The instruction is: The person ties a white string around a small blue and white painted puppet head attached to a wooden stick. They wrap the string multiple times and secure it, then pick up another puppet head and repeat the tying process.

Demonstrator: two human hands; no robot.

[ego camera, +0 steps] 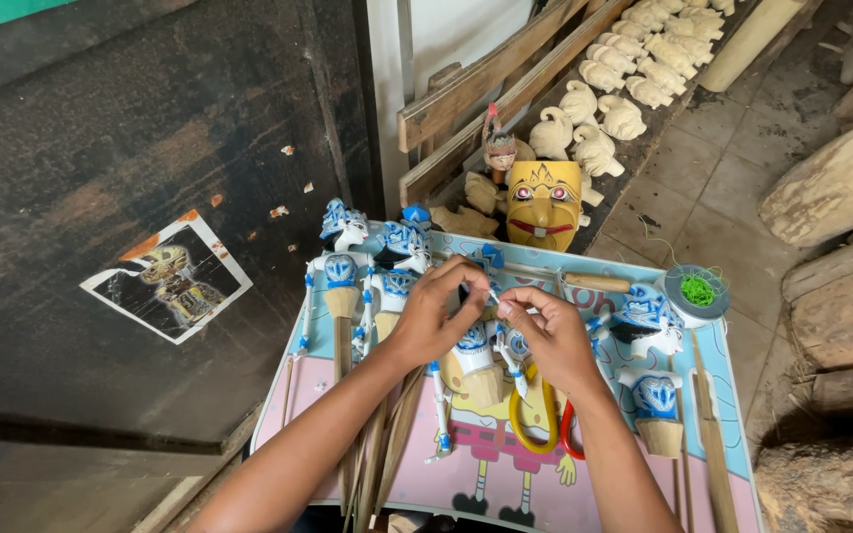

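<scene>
Blue-and-white painted wooden puppet figure (473,347), with a tan cone-shaped base, sits at the middle of the pink and pale-blue cartoon-printed worktop (505,484), right under both hands. Left hand (433,314) has its grip narrowed, fingertips pinched on something small and pale above the figure; what it is cannot be told. Right hand (552,336) meets it there, its grip equally narrow, thumb and forefinger closed on the same small piece. Just below the right wrist lie a yellow loop (528,419) and a red loop (569,434). More puppets in the same blue and white (367,262) crowd the worktop's left and far side, their thin wooden rods (372,464) running toward the near edge. Two further ones (650,341) stand at the right, near a grey spool of green thread (697,291). Beyond the far edge rests a yellow carved mask (543,203), and behind it rows of unpainted pale wooden heads (634,59).
</scene>
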